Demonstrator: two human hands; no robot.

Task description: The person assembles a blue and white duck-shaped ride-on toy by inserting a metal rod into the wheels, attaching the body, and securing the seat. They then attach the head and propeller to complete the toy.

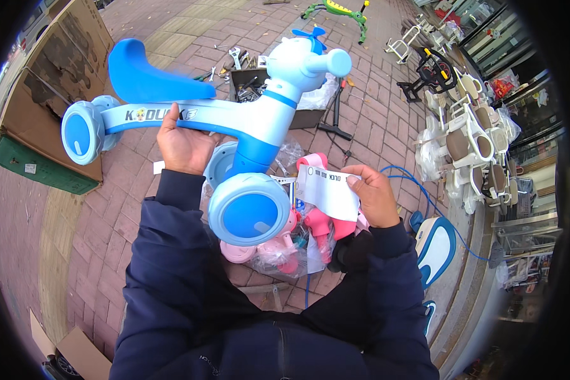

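A blue toddler ride-on bike (209, 120) with a dark blue seat, chunky wheels and an animal-shaped head is held up in front of me. My left hand (187, 142) grips its light blue frame from below, under the seat. Between the thumb and fingers of my right hand (373, 193) is a white printed paper sheet (331, 190), held beside the front wheel (249, 209). Below both, pink plastic parts (323, 228) lie among clear plastic bags on the ground, partly hidden by the wheel and the sheet.
An open toolbox (304, 118) and a black hand pump (335, 120) sit beyond the bike on brick paving. Large cardboard boxes (57, 82) stand at left. White children's chairs (468, 139) line the right side; a blue hose (424, 190) runs nearby. A green toy frame (339, 12) stands far off.
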